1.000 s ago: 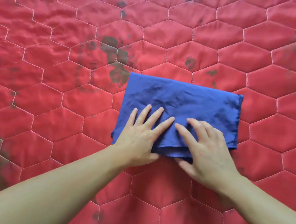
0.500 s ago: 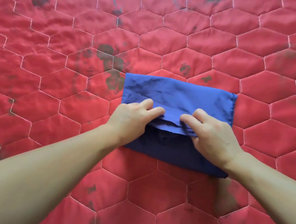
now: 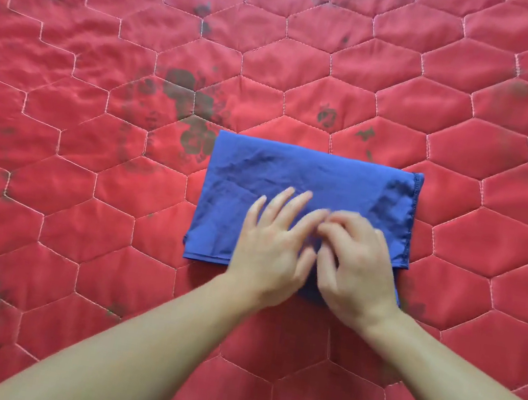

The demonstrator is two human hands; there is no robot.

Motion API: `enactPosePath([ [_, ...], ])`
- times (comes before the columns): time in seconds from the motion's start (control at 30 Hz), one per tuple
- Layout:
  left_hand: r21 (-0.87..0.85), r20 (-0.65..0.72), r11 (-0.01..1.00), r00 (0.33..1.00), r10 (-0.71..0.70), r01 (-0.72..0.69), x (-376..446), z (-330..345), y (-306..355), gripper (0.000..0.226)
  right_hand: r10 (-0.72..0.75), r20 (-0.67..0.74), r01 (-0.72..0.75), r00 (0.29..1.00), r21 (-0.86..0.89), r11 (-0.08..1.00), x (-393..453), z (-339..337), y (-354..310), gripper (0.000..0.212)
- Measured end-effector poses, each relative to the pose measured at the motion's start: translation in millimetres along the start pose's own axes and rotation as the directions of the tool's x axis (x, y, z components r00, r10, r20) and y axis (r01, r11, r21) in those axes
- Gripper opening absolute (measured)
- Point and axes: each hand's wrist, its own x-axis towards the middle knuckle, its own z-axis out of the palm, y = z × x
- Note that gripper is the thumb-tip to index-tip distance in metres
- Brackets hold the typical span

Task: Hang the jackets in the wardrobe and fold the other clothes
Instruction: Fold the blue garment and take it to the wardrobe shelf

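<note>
Underneath everything lies a red quilted mattress cover (image 3: 410,95), stitched in pale thread into large hexagons and filling almost the whole head view. Dark grey-green smudges mark it in several places: a cluster just beyond the upper left corner of the cloth, more at the far left top, some along the right edge, and patches near the lower left. At the top right corner a strip of a paler, yellowish surface shows past the cover's edge; what it is cannot be told.

On the cover, a little right of centre, lies a blue cloth (image 3: 294,177), folded into a flat rectangle with its long sides running left to right. A stitched hem runs down its right edge, and soft creases cross its upper surface. A darker bit of the same blue peeps out at the near edge, between and below the two hands.

Both bare forearms reach in from the bottom of the view and meet over the near half of the cloth. The left hand (image 3: 272,246) lies palm down on the fabric, its fingers straight and slightly spread, pointing away and to the right. The right hand (image 3: 359,263) rests just beside it, touching it at the fingertips; its fingers are bent at the knuckles and blurred, so whether they pinch a fold of fabric or only press on it cannot be told.
</note>
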Motion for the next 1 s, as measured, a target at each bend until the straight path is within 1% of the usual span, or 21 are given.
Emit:
enactPosePath([
  [0.03, -0.015, 0.024, 0.997, 0.997, -0.070, 0.070, 6, 9, 5, 0.058, 0.046, -0.055, -0.045, 0.997, 0.024, 0.999, 12, 3, 1, 0.025],
  [0.07, -0.015, 0.047, 0.991, 0.990, -0.134, 0.135, 9, 18, 7, 0.063, 0.069, -0.079, -0.067, 0.994, 0.028, 0.997, 24, 8, 4, 0.028],
  [0.1, 0.012, 0.062, 0.986, 0.984, -0.168, 0.168, 12, 27, 4, 0.065, 0.072, -0.074, -0.072, 0.995, 0.003, 0.997, 34, 14, 9, 0.030],
  [0.17, 0.116, 0.080, 0.985, 0.988, -0.135, 0.125, 12, 44, -6, 0.067, 0.049, 0.014, -0.047, 0.999, -0.103, 0.994, 44, 26, 23, 0.039],
  [0.23, 0.185, 0.095, 0.981, 0.992, -0.082, 0.063, 9, 53, -14, 0.067, 0.041, 0.120, -0.013, 0.992, -0.223, 0.975, 41, 34, 40, 0.053],
  [0.33, 0.225, 0.116, 0.974, 0.991, -0.067, 0.039, 9, 54, -16, 0.066, 0.153, 0.193, -0.080, 0.969, -0.341, 0.937, 23, 34, 67, 0.065],
  [0.37, 0.226, 0.133, 0.973, 0.988, -0.072, 0.040, 9, 52, -15, 0.066, 0.177, 0.214, -0.089, 0.961, -0.366, 0.926, 16, 32, 74, 0.067],
  [0.47, 0.196, 0.153, 0.978, 0.983, -0.100, 0.069, 6, 43, -15, 0.068, 0.183, 0.261, -0.061, 0.948, -0.416, 0.907, 14, 21, 80, 0.071],
  [0.53, 0.164, 0.153, 0.981, 0.979, -0.132, 0.106, -3, 34, -19, 0.067, 0.192, 0.228, -0.087, 0.955, -0.402, 0.912, 21, 15, 69, 0.071],
  [0.6, 0.108, 0.115, 0.974, 0.971, -0.211, 0.199, -15, 22, -27, 0.067, 0.125, 0.196, -0.052, 0.973, -0.343, 0.938, 23, 13, 47, 0.069],
  [0.67, 0.025, 0.043, 0.930, 0.929, -0.368, 0.367, -20, 6, -36, 0.069, 0.012, 0.187, 0.044, 0.982, -0.296, 0.954, 17, 21, 17, 0.067],
  [0.7, -0.008, 0.008, 0.894, 0.894, -0.447, 0.447, -20, -2, -41, 0.070, -0.010, 0.195, 0.065, 0.981, -0.275, 0.959, 13, 29, 2, 0.066],
  [0.77, -0.073, -0.016, 0.796, 0.797, -0.603, 0.601, -15, -19, -52, 0.070, 0.025, 0.207, 0.030, 0.978, -0.256, 0.966, 8, 46, -16, 0.064],
  [0.83, -0.165, 0.030, 0.650, 0.662, -0.749, 0.742, -5, -35, -62, 0.076, 0.105, 0.225, -0.034, 0.969, -0.299, 0.954, 6, 62, -17, 0.063],
  [0.87, -0.213, 0.069, 0.595, 0.620, -0.782, 0.775, 0, -41, -69, 0.077, 0.127, 0.237, -0.042, 0.963, -0.332, 0.942, 5, 67, -13, 0.064],
  [0.93, -0.299, 0.150, 0.530, 0.588, -0.795, 0.793, 8, -48, -78, 0.073, 0.125, 0.252, -0.024, 0.960, -0.368, 0.929, 1, 73, -4, 0.064],
  [1.0, -0.338, 0.218, 0.480, 0.563, -0.797, 0.809, 14, -52, -85, 0.066, 0.109, 0.254, -0.008, 0.961, -0.369, 0.929, 0, 75, -2, 0.064],
])
